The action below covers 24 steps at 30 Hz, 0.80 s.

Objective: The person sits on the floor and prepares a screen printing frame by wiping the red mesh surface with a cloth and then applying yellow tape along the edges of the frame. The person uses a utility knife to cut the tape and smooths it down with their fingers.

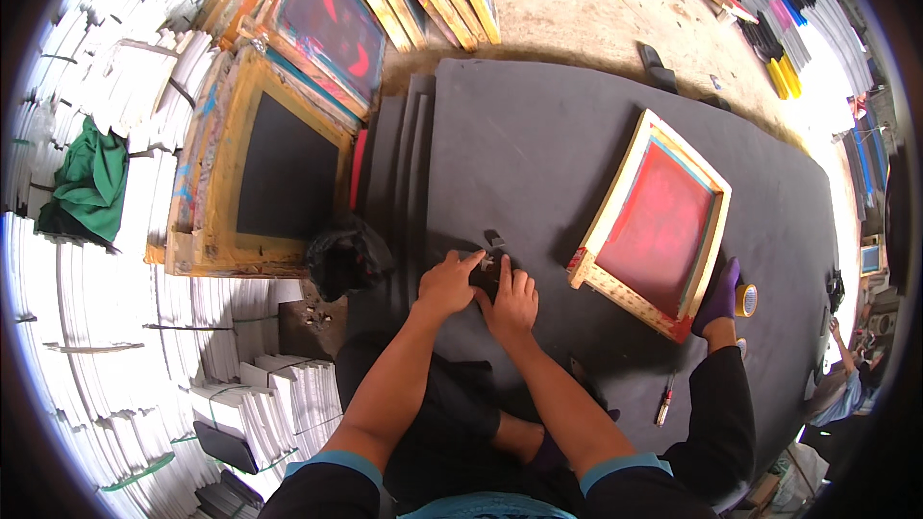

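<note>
On the large dark grey sheet [538,135] in front of me lie small pale bits [487,263] and a little grey piece [495,239], too small to name. My left hand [445,285] reaches in from the left, its index finger stretched to the pale bits and the other fingers loosely bent. Just to the right, my right hand [512,303] rests on the sheet with fingers apart, index fingertip beside the same bits. Neither hand visibly holds anything. Farther right, a wooden screen-printing frame [613,194] with red-stained mesh lies tilted on the sheet.
A screwdriver [664,406] lies near my purple-socked foot [718,303], beside a tape roll [746,300]. Left stand more screen frames [219,183], a black plastic bag [348,258] and stacked white sheets [87,327] with a green cloth [91,178]. Another person [846,389] is at far right.
</note>
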Available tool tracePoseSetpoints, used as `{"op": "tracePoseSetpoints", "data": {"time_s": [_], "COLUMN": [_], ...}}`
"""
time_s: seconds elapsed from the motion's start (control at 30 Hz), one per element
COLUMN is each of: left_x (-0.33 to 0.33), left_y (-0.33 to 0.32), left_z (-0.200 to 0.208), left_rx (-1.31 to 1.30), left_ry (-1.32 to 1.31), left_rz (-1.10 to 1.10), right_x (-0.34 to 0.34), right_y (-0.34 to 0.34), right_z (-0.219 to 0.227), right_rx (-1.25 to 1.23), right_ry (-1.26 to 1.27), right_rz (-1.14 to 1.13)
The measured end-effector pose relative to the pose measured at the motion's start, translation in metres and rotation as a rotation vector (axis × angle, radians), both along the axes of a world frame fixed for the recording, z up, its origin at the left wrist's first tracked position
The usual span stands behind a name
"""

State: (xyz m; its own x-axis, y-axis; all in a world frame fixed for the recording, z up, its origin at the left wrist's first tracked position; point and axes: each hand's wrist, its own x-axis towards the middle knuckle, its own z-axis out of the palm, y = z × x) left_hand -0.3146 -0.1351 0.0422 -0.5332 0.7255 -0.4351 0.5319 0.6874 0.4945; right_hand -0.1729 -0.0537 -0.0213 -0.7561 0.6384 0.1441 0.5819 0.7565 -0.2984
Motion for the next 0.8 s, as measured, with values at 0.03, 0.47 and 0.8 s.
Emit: {"op": "tracePoseSetpoints", "data": {"time_s": [0.03,0.47,0.8], "left_x": [-0.001,-0.016,-0.019], "left_y": [-0.002,-0.009,-0.002], "left_z": [-0.004,-0.005,-0.018], "left_rx": [0.016,0.143,0.188], "left_ry": [-0.002,-0.194,-0.192], "left_rz": [0.003,0.134,0.125], "right_x": [-0.008,-0.013,-0.012], "right_y": [0.001,0.013,0.018], "right_z": [-0.001,0.005,-0.027], "right_rx": [-0.014,-0.152,-0.071], "right_ry": [0.026,0.237,0.202], "right_rz": [0.015,0.151,0.248]}}
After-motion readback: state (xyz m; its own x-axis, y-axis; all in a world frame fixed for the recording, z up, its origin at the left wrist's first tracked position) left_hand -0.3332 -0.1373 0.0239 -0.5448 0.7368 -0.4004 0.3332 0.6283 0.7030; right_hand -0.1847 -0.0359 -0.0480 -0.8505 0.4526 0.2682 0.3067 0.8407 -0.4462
